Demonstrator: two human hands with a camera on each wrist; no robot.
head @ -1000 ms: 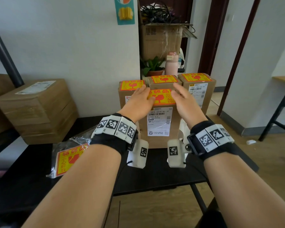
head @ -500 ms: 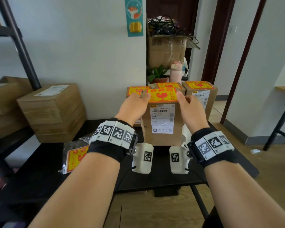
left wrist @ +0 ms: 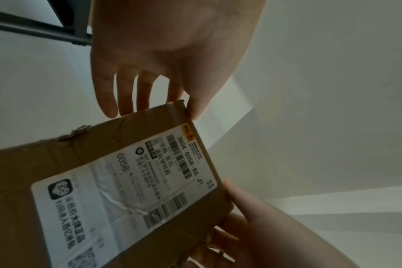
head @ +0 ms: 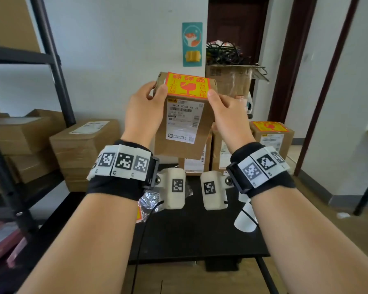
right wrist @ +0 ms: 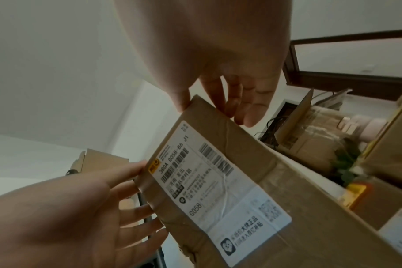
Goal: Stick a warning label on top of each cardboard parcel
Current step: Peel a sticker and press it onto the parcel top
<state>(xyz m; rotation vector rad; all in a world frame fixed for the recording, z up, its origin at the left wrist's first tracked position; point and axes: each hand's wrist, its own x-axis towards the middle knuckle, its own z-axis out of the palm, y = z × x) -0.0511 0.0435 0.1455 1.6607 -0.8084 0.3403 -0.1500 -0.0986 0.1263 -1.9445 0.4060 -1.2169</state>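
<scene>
In the head view both hands hold one cardboard parcel (head: 183, 132) up in the air above the black table (head: 196, 234). An orange and yellow warning label (head: 187, 85) lies on its top face, and a white shipping label is on the front. My left hand (head: 146, 106) grips the upper left edge, thumb on the front. My right hand (head: 222, 111) grips the upper right edge the same way. The left wrist view shows the left hand (left wrist: 149, 76) at the corner of the parcel (left wrist: 117, 181). In the right wrist view my right hand (right wrist: 218, 76) grips the parcel (right wrist: 230, 181).
Two other parcels stand on the table behind; the right one (head: 272, 141) bears a warning label. A foil pack of labels (head: 146, 205) lies under my left wrist. Stacked boxes (head: 83, 149) and a black rack (head: 51, 66) are at the left. An open carton (head: 232, 81) holds cables.
Both hands closed on the front parcel's top edges and lifted it off the table, from in front of the other parcels up to chest height. The head camera tilted upward.
</scene>
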